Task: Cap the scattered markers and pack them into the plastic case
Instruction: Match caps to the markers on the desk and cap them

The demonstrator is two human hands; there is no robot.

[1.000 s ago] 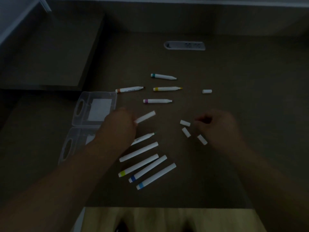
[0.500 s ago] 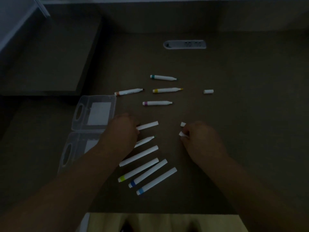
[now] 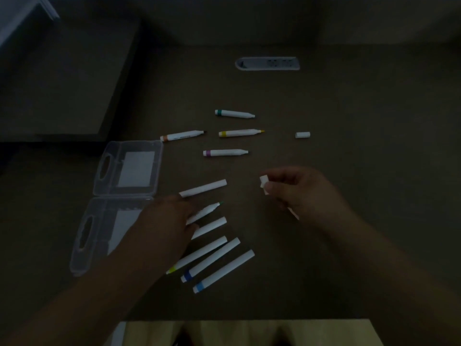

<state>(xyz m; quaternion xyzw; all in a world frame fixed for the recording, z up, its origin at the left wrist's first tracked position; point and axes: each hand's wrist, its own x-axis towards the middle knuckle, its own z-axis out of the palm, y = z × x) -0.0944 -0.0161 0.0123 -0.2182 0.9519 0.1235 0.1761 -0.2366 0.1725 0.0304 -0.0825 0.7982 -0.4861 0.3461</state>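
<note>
Markers: five capped in a row at 6 o'clock (image 3: pixel 212 255), four uncapped at 12 (image 3: pixel 234 132), plastic case (image 3: pixel 127 168) open at 9, nothing packed yet. R hand (image 3: pixel 301 193) pinches cap (image 3: pixel 264 183); L hand (image 3: pixel 164 226) rests on uncapped green marker (image 3: pixel 207 210), fingers relaxed.

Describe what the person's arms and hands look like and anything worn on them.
Both forearms are bare as far as the frame shows: no sleeves, gloves, watch or bracelet. No rings show on the left hand or right hand, though the dim light could hide small details.
</note>
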